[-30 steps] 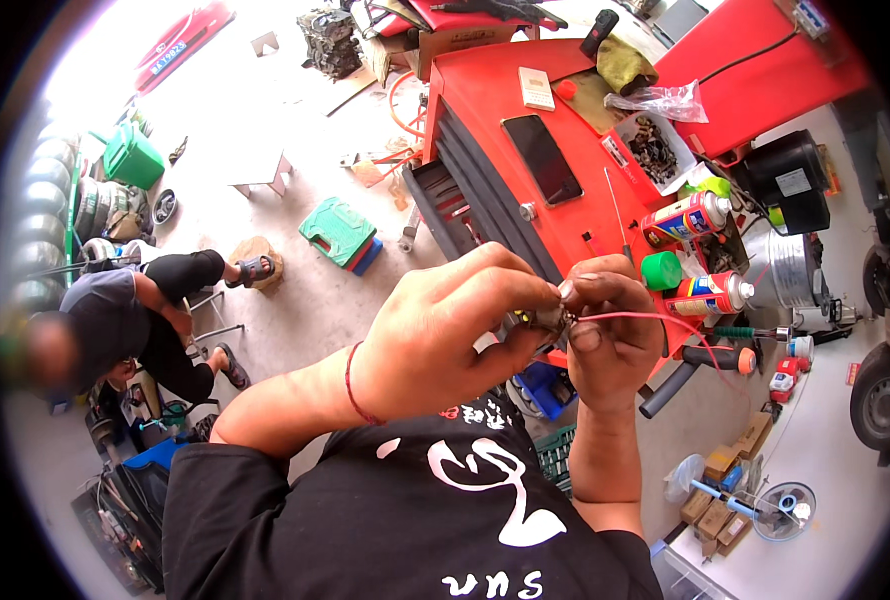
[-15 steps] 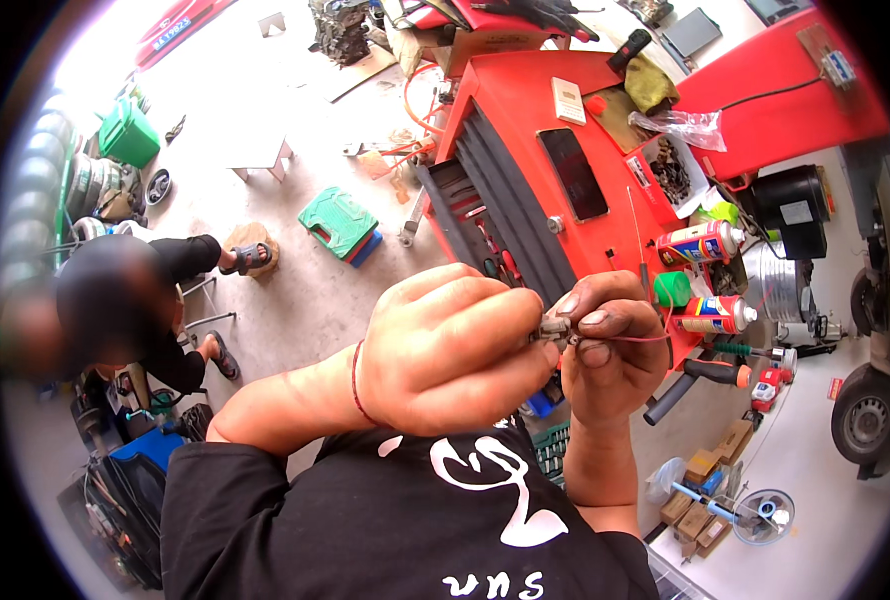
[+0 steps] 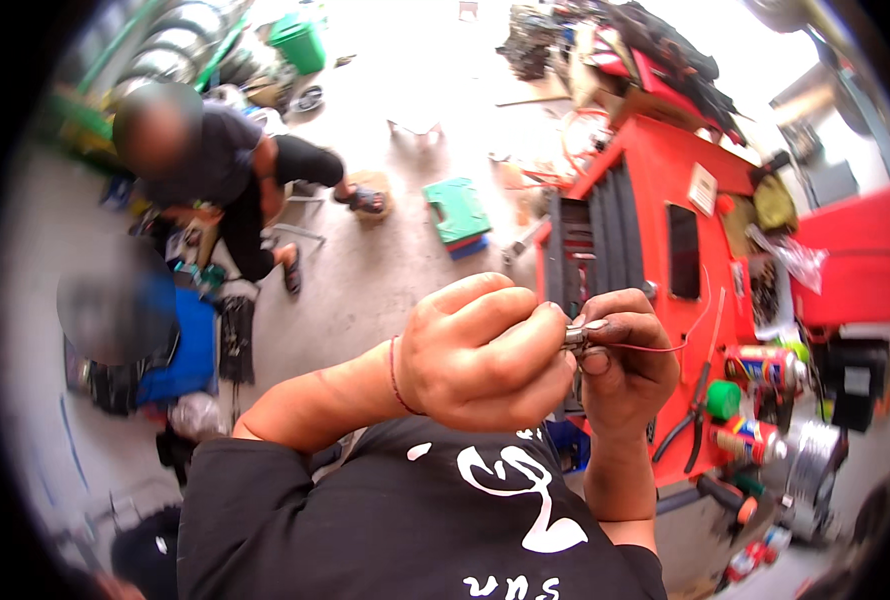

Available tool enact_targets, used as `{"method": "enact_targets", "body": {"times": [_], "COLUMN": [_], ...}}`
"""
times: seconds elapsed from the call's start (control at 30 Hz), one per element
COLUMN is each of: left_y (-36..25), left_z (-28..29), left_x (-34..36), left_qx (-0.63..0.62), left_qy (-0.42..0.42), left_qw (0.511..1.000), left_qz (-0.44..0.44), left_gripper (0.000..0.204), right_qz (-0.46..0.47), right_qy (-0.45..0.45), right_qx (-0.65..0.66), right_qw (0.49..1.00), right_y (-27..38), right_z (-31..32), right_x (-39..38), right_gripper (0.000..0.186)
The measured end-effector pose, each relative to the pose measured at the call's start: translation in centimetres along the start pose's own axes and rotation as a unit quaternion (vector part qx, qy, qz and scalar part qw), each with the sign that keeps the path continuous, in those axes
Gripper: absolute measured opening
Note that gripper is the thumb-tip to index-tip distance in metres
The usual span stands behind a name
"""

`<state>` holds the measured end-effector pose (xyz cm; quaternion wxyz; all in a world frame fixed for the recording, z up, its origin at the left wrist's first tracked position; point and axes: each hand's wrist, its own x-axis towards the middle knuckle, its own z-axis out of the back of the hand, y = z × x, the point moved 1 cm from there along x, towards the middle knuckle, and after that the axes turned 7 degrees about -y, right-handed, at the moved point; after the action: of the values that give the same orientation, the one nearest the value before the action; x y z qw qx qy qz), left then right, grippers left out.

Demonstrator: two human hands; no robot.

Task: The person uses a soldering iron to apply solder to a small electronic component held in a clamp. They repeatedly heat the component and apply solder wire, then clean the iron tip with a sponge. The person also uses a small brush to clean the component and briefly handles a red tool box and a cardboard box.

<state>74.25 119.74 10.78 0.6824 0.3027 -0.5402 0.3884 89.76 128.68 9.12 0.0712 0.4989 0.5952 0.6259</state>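
Note:
My left hand (image 3: 490,350) is closed, its fingertips pinching a small greyish connector (image 3: 575,337) in front of my chest. Facing it, my right hand (image 3: 627,350) pinches the other end of the piece between thumb and fingers, and the fingertips are dark with grime. From the right fingers a thin red wire (image 3: 665,349) runs off to the right and curves up over the red tool cart. Both sets of fingertips nearly meet, so most of the connector is hidden, and whether the wire is seated in it I cannot tell.
Beyond my hands stands the red tool cart (image 3: 655,160) with an open drawer (image 3: 571,235). On it lie a phone (image 3: 683,250), spray cans (image 3: 760,367) and a green cap (image 3: 723,400). A green case (image 3: 457,210) is on the floor. A person (image 3: 225,165) sits at the left.
The view has swung left, so the cart now appears farther right and the seated person shows more fully. Both hands keep their pinch on the connector and wire.

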Motion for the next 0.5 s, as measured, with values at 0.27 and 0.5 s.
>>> {"method": "enact_targets", "body": {"times": [0.27, 0.5], "left_y": [-7.8, -12.9], "left_z": [5.4, 11.0], "left_x": [-2.1, -3.9], "left_qx": [0.058, 0.081], "left_qy": [0.058, 0.02], "left_qw": [0.952, 0.858], "left_qz": [0.296, 0.506], "left_gripper": [0.041, 0.038], "right_qz": [-0.168, -0.246], "right_qy": [0.028, 0.169], "right_qx": [0.21, 0.201], "right_qw": [0.963, 0.933], "right_y": [-2.2, -3.5], "right_z": [-3.8, -8.7], "right_x": [-4.2, -7.2], "right_gripper": [0.015, 0.01]}}
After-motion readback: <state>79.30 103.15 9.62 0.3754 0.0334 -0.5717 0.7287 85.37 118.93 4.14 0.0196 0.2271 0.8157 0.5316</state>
